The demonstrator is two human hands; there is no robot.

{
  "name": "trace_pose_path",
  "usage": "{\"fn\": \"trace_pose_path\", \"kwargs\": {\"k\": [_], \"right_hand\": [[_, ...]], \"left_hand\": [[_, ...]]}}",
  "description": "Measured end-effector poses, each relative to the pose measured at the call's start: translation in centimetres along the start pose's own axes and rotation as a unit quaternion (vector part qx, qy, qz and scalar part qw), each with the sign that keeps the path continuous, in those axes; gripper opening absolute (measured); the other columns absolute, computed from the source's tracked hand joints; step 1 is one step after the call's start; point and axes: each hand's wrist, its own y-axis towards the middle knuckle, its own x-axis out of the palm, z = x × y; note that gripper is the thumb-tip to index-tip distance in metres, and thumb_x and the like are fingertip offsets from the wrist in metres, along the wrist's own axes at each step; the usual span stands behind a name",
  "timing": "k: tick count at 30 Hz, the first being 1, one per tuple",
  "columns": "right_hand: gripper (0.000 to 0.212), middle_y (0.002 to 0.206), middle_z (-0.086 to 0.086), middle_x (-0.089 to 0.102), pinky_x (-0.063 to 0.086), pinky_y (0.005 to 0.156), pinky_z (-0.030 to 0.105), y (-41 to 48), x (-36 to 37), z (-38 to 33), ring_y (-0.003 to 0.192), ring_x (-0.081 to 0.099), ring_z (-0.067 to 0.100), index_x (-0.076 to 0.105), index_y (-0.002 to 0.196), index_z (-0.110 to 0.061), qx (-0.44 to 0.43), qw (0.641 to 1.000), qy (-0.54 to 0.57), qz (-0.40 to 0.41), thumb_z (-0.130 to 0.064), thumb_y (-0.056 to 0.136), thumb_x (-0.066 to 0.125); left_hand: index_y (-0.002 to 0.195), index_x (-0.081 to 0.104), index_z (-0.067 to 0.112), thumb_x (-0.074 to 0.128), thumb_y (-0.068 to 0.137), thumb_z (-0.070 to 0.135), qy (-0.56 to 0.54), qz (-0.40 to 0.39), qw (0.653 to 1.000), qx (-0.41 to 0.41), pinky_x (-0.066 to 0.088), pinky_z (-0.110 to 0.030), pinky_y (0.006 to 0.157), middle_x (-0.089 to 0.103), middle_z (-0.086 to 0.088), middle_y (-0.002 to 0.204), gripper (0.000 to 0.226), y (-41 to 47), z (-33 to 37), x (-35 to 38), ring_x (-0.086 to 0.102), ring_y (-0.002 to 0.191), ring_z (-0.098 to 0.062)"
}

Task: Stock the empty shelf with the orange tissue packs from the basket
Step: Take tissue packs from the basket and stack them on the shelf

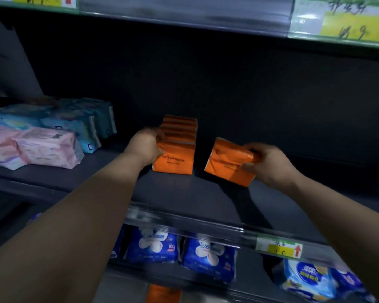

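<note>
Orange plastic-wrapped tissue pack (229, 165), pinched tilted in the right hand (269, 166), should be squared upright beside the standing row of orange packs (177, 136); the left hand (143, 145) has its fingers gripping that row steady.

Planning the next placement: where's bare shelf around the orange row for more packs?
Widest bare shelf: right of the right hand and its tilted orange pack. Narrower strip between pink packs and orange row, crossed by the left hand. Crowded: the gap between row and held pack.
</note>
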Motion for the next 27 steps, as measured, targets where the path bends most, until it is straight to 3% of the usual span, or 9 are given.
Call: {"fn": "trace_pose_path", "kwargs": {"k": [5,10,12,20,23,27], "right_hand": [[0.037,0.085,-0.006,0.063,0.043,0.062,0.017,0.1,1.0,0.7,0.072,0.057,0.005,0.063,0.102,-0.029,-0.003,1.0,0.014,-0.026,-0.006,0.074,0.075],[0.039,0.085,-0.011,0.063,0.048,0.07,0.022,0.4,2.5,0.2,0.076,0.059,0.007,0.062,0.092,-0.037,-0.017,0.999,0.032,-0.036,-0.007,0.071,0.077],[0.04,0.088,-0.009,0.063,0.05,0.075,0.027,0.6,3.0,0.0,0.082,0.061,0.011,0.062,0.095,-0.036,-0.017,0.999,0.032,-0.041,-0.007,0.071,0.076],[0.046,0.099,0.005,0.06,0.048,0.075,0.026,0.7,5.8,-2.0,0.083,0.057,0.015,0.059,0.11,-0.021,-0.019,0.998,0.047,-0.043,-0.008,0.07,0.077],[0.047,0.096,0.002,0.057,0.046,0.071,0.025,0.5,7.6,-3.3,0.08,0.055,0.015,0.051,0.105,-0.022,-0.026,0.998,0.045,-0.023,-0.011,0.068,0.079],[0.042,0.094,0.0,0.055,0.039,0.066,0.021,0.7,9.8,-4.7,0.078,0.053,0.013,0.048,0.092,-0.021,-0.022,0.998,0.051,-0.008,-0.015,0.067,0.08]], "left_hand": [[0.121,0.059,0.013,0.065,0.085,0.015,0.006,0.022,0.999,0.035,0.036,-0.02,0.081,0.048,-0.013,0.128,0.036,-0.2,-0.1,0.0,0.052,0.109,-0.027],[0.127,0.055,0.012,0.064,0.086,0.013,0.023,0.006,0.999,0.043,0.036,-0.019,0.083,0.047,-0.012,0.131,0.042,0.2,-0.6,-0.4,0.05,0.112,-0.026],[0.125,0.057,0.013,0.065,0.085,0.012,0.02,0.007,0.999,0.048,0.037,-0.021,0.082,0.048,-0.012,0.128,0.041,0.1,-0.7,-0.4,0.051,0.109,-0.026],[0.12,0.06,0.014,0.063,0.082,0.005,0.006,0.019,0.998,0.058,0.043,-0.027,0.086,0.054,-0.013,0.121,0.039,-0.7,-1.6,-0.8,0.055,0.106,-0.028],[0.12,0.06,0.015,0.059,0.086,0.013,-0.006,0.039,0.998,0.04,0.049,-0.035,0.088,0.06,-0.011,0.12,0.034,-1.4,-2.1,-1.6,0.059,0.105,-0.026],[0.12,0.061,0.014,0.049,0.091,0.016,0.014,0.106,0.994,0.005,0.048,-0.033,0.079,0.063,-0.01,0.116,0.032,-3.0,-2.8,-2.2,0.059,0.103,-0.028]]}}
